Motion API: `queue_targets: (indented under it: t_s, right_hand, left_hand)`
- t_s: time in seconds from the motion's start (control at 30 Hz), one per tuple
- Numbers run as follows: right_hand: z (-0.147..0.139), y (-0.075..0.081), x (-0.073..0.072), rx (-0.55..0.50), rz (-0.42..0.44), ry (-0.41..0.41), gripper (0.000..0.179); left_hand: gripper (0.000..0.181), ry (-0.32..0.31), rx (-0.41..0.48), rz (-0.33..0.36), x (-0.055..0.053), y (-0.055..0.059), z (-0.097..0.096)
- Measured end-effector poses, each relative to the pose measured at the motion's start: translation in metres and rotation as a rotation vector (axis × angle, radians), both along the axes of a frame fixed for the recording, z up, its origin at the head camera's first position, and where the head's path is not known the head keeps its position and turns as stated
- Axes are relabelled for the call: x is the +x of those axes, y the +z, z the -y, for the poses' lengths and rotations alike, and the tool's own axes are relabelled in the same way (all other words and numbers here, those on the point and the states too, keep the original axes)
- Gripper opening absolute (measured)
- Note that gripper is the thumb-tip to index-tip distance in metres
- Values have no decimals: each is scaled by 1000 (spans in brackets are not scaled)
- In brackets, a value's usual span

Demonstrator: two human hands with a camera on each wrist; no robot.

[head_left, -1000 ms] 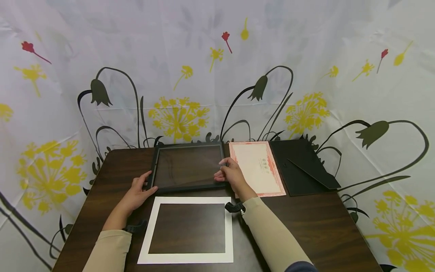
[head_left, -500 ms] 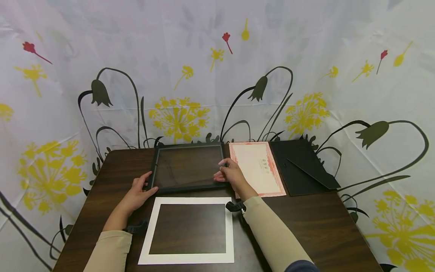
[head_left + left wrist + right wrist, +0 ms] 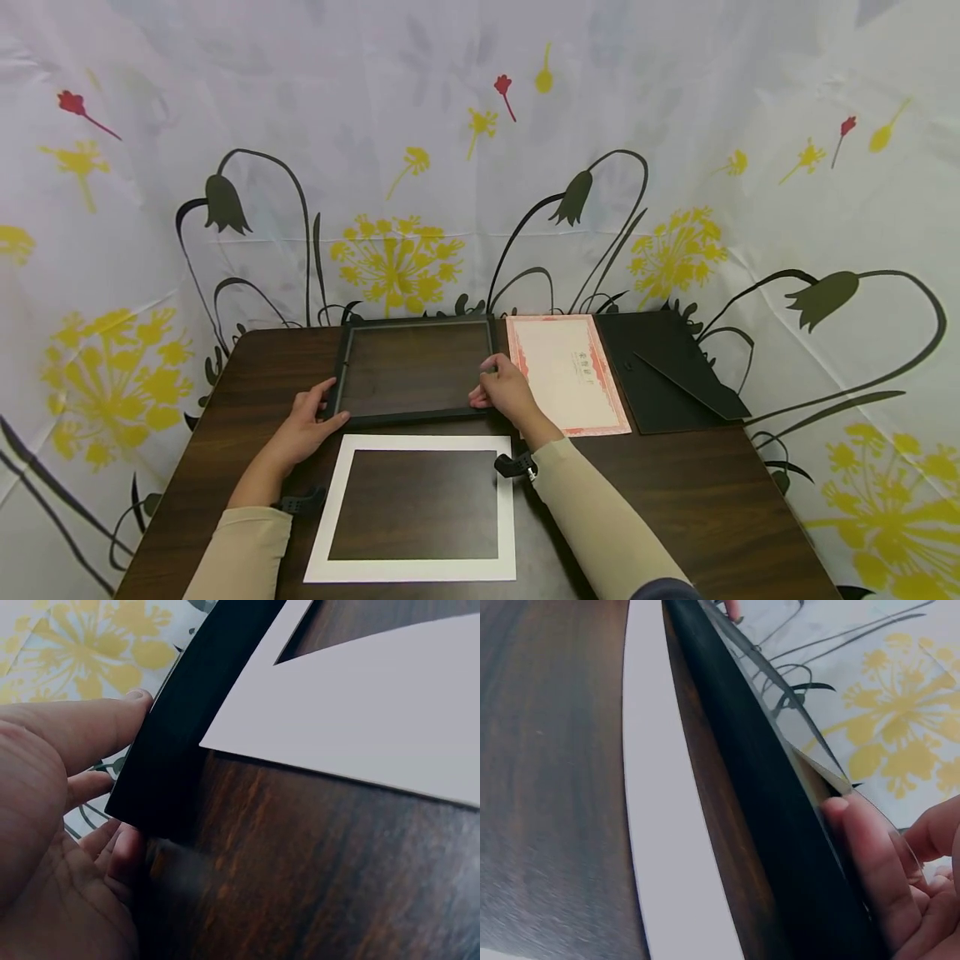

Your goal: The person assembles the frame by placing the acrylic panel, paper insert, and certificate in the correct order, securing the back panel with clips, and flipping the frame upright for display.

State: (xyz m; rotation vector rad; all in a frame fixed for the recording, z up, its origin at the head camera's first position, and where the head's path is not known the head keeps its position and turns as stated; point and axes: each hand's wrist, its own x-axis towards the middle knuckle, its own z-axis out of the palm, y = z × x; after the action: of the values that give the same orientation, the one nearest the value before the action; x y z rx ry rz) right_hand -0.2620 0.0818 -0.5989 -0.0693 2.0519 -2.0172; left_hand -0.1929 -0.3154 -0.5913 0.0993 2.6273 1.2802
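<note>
A dark picture frame lies at the back of the table. My left hand grips its near left corner; in the left wrist view the thumb lies along the frame's side and other fingers reach beneath the corner. My right hand is at the frame's near right corner. In the right wrist view, a thin clear sheet bends up from the frame, and its corner is pinched between thumb and fingers. In front of the frame a white mat with a rectangular opening lies flat.
Right of the frame lies a cream certificate with a red border. Beside it is a black backing board with a stand flap. Everything rests on the dark wooden table, and a flower-print cloth hangs behind it.
My right hand has shifted slightly left and its fingers have drawn closer together at the frame's corner. The left hand and the frame have stayed put.
</note>
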Motion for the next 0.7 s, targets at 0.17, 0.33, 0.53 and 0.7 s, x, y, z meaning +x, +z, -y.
queue_targets:
  t_s: [0.17,0.33,0.53,0.7]
  right_hand:
    - [5,0,7,44,-75,-33,28]
    - [10,2,12,223,-166,-92,35]
    - [16,13,16,758,-356,-178,46]
    - [17,18,19,1051,-411,-185,49]
  left_hand:
    - [78,-6,6,-26,1,0,1]
    - [73,5,-8,-11,1,0,1]
    - [73,8,-5,2,-2,-2,0]
    - [73,10,-7,3,-2,-4,3]
